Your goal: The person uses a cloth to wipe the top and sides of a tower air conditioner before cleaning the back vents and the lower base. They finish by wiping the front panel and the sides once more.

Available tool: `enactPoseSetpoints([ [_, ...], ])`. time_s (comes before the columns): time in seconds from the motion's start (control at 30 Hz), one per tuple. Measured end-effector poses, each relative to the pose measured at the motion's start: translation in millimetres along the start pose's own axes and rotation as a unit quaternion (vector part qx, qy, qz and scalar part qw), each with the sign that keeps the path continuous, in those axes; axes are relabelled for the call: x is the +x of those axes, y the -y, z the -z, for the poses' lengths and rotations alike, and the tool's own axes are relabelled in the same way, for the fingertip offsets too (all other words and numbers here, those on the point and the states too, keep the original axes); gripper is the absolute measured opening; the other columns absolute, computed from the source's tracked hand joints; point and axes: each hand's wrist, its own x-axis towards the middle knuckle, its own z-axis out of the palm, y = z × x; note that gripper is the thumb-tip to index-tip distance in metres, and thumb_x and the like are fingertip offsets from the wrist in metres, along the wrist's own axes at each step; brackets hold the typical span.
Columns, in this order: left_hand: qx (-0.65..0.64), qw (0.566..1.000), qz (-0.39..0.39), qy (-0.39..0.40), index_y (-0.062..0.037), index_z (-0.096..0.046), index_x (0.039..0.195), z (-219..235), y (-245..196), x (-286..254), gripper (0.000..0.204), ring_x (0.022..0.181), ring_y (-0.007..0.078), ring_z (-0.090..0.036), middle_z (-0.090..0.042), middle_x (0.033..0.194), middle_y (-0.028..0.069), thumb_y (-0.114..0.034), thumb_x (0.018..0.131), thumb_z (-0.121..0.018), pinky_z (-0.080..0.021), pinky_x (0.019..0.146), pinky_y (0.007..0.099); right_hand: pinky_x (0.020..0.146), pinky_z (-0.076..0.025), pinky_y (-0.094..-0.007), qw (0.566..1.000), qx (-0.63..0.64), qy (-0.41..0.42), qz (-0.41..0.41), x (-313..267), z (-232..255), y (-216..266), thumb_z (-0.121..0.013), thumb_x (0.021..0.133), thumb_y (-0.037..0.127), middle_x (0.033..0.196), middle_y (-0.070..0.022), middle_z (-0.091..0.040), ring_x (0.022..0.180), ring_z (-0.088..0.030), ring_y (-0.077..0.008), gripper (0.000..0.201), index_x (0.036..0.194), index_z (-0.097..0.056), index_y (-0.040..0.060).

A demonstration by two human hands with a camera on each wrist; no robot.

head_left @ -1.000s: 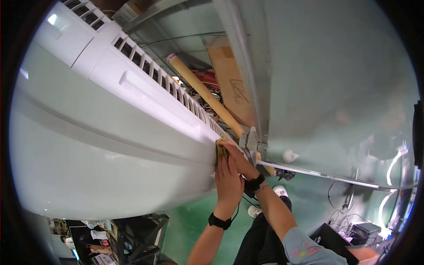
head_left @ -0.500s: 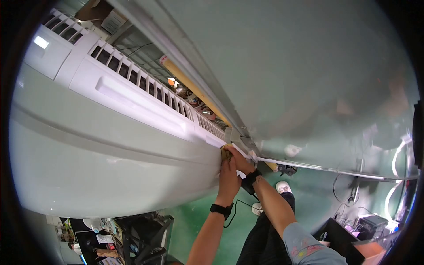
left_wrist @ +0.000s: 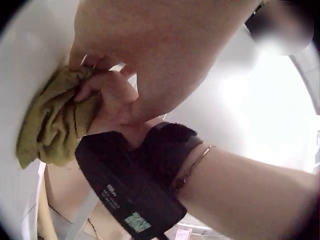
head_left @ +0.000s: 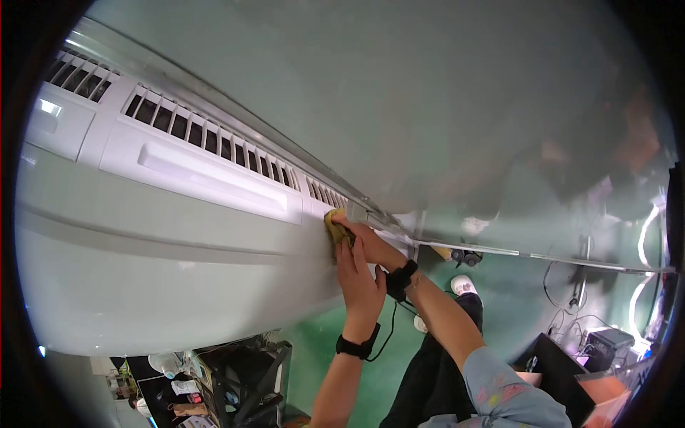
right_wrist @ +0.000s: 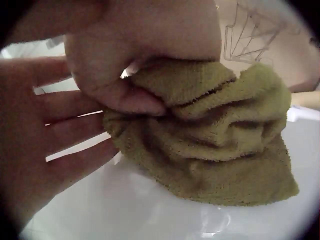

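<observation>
Along the big white casing (head_left: 178, 285), near its slatted vent (head_left: 207, 139), the left hand (head_left: 362, 289) has straight, slightly parted fingers reaching toward the right hand (head_left: 372, 246), which pinches a yellow-green cloth (head_left: 335, 227) against the casing. Wiping seems underway; the next move probably calls for steady, even pressure.

Carrier: glossy white curved panel (head_left: 178, 285) | Directly on it: wrinkled olive-green cloth (right_wrist: 225, 135)

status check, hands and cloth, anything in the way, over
Right hand gripping cloth. Left hand open, fingers straight against it. Cloth bunched at white casing. Grey bracket close beside right hand.
</observation>
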Motion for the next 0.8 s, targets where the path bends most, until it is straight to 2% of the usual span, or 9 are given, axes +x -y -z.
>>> enactPoseSetpoints([
  [0.13,-0.059,0.993,0.035,0.093,-0.0003,-0.027,0.144,-30,30,-11,0.076,0.127,0.0479,-0.037,-0.038,0.138,0.0297,-0.007,0.079,-0.066,-0.032,0.107,0.0525,0.100,-0.042,-0.0377,0.980,-0.195,-0.016,-0.031,-18,-6,-55,-0.066,0.081,0.013,0.124,-0.0174,-0.058,0.113,-0.057,-0.0314,0.058,0.135,-0.045,0.0062],
  [0.17,-0.077,0.988,0.047,0.122,0.0001,-0.027,0.144,-42,42,-19,0.077,0.127,0.0474,-0.038,-0.039,0.138,0.0298,-0.007,0.079,-0.067,-0.032,0.107,0.0517,0.096,-0.045,-0.0414,0.983,-0.181,-0.037,0.024,-26,-4,-67,-0.068,0.076,0.015,0.119,-0.0197,-0.059,0.110,-0.057,-0.0369,0.065,0.136,-0.043,0.0070],
  [0.3,-0.100,0.964,0.103,0.226,0.0025,-0.030,0.139,-81,69,-51,0.072,0.124,0.0463,-0.043,-0.042,0.136,0.0282,-0.005,0.079,-0.067,-0.038,0.103,0.0485,0.091,-0.048,-0.0468,0.944,-0.305,0.052,-0.114,-57,4,-69,-0.065,0.070,0.005,0.124,-0.0273,-0.053,0.110,-0.055,-0.0450,0.076,0.140,-0.035,0.0067],
  [0.4,-0.149,0.959,0.131,0.200,0.0029,-0.030,0.139,-92,80,-66,0.071,0.123,0.0461,-0.043,-0.042,0.135,0.0282,-0.006,0.079,-0.067,-0.037,0.104,0.0479,0.105,-0.040,-0.0419,0.960,-0.213,0.000,-0.182,-66,-15,-75,-0.067,0.070,0.007,0.140,-0.0230,-0.045,0.126,-0.047,-0.0399,0.078,0.142,-0.036,0.0037],
  [0.5,-0.140,0.972,0.113,0.148,0.0030,-0.026,0.143,-104,96,-83,0.073,0.121,0.0414,-0.048,-0.043,0.135,0.0278,-0.009,0.083,-0.067,-0.044,0.097,0.0465,0.103,-0.043,-0.0361,0.971,-0.056,-0.075,-0.219,-83,-26,-80,-0.065,0.072,0.005,0.138,-0.0229,-0.048,0.123,-0.052,-0.0359,0.072,0.140,-0.040,0.0006],
  [0.63,-0.233,0.920,0.265,0.174,0.0001,-0.024,0.145,-106,100,-112,0.070,0.121,0.0365,-0.050,-0.043,0.136,0.0255,-0.024,0.091,-0.062,-0.050,0.089,0.0450,0.098,-0.045,-0.0360,0.957,-0.084,-0.080,-0.267,-127,-38,-72,-0.061,0.074,0.002,0.128,-0.0202,-0.058,0.116,-0.057,-0.0292,0.065,0.137,-0.044,-0.0020],
  [0.7,-0.237,0.897,0.324,0.187,-0.0031,-0.021,0.148,-110,99,-134,0.072,0.120,0.0350,-0.051,-0.040,0.139,0.0237,-0.036,0.095,-0.057,-0.052,0.088,0.0459,0.093,-0.047,-0.0342,0.932,0.025,-0.090,-0.349,-139,-34,-47,-0.060,0.074,0.002,0.122,-0.0181,-0.061,0.110,-0.060,-0.0259,0.063,0.135,-0.046,-0.0021],
  [0.73,-0.356,0.826,0.399,0.180,-0.0048,-0.019,0.149,-105,92,-139,0.074,0.120,0.0354,-0.050,-0.038,0.140,0.0226,-0.041,0.096,-0.054,-0.051,0.090,0.0473,0.091,-0.048,-0.0334,0.913,0.078,-0.095,-0.389,-146,-32,-39,-0.060,0.073,0.001,0.119,-0.0171,-0.062,0.107,-0.061,-0.0242,0.063,0.135,-0.047,-0.0022],
  [0.8,-0.566,0.624,0.516,0.152,-0.0084,-0.015,0.152,-93,80,-154,0.077,0.121,0.0361,-0.049,-0.034,0.144,0.0206,-0.050,0.097,-0.048,-0.050,0.094,0.0501,0.090,-0.048,-0.0304,0.927,0.137,-0.067,-0.344,-164,-28,-30,-0.059,0.072,-0.003,0.115,-0.0123,-0.061,0.103,-0.060,-0.0193,0.064,0.134,-0.047,-0.0032],
])
